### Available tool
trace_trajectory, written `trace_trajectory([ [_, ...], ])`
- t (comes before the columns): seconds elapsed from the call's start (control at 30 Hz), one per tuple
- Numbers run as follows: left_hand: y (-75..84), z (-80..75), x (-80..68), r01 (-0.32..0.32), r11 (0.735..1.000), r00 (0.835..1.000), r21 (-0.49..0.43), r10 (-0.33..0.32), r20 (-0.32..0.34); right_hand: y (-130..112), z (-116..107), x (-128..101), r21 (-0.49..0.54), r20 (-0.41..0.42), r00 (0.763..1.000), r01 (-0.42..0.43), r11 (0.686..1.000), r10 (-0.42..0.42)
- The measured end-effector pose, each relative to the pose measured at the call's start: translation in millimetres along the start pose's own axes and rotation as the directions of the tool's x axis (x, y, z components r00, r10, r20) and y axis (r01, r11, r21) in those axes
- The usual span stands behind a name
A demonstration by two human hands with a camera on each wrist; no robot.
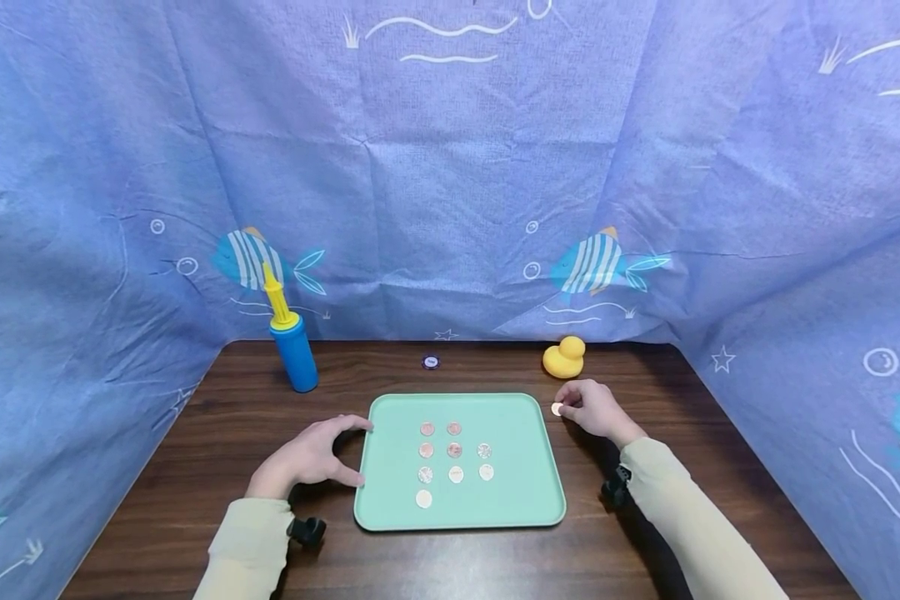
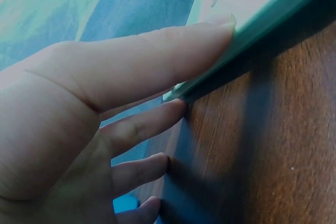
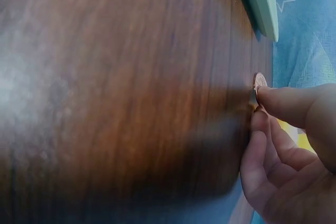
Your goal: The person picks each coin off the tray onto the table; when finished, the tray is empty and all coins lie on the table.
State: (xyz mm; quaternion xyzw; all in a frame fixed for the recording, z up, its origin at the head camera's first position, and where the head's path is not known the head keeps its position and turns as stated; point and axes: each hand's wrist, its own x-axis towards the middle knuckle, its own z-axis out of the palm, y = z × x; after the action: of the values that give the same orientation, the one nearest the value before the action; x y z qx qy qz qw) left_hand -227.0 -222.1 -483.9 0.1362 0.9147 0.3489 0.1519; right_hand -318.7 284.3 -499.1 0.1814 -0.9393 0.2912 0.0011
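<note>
A mint-green tray (image 1: 525, 467) lies in the middle of the wooden table, with several coins (image 1: 456, 474) in loose rows, some coppery and some silvery. My left hand (image 1: 307, 454) rests at the tray's left edge, thumb and index finger spread apart. In the left wrist view, the thumb (image 2: 173, 51) touches the rim and the other fingers stretch out below it. Beyond the tray's right edge, my right hand (image 1: 591, 408) pinches a coin (image 1: 557, 409) between thumb and fingers. The right wrist view shows this coin (image 3: 259, 81) tilted, close to the tabletop, its lower part covered by the thumb.
A yellow rubber duck (image 1: 564, 358) sits just behind my right hand. A blue and yellow hand pump (image 1: 292, 342) stands at the back left. Behind the tray lies a small dark round chip (image 1: 431, 362). Blue fish-patterned cloth (image 1: 450, 208) surrounds the table's back and sides.
</note>
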Motion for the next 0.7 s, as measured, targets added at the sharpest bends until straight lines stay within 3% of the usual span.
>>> trace_trajectory([
  [0.4,0.5,0.1,0.1,-0.003,1.0,1.0,-0.002,0.003,0.007,-4,1,0,-0.039,-0.004,1.0,-0.013,0.999,0.013],
  [0.7,0.9,-0.4,-0.4,-0.003,1.0,1.0,-0.002,0.003,0.005,-13,3,2,-0.036,-0.082,0.996,0.042,0.998,-0.045],
])
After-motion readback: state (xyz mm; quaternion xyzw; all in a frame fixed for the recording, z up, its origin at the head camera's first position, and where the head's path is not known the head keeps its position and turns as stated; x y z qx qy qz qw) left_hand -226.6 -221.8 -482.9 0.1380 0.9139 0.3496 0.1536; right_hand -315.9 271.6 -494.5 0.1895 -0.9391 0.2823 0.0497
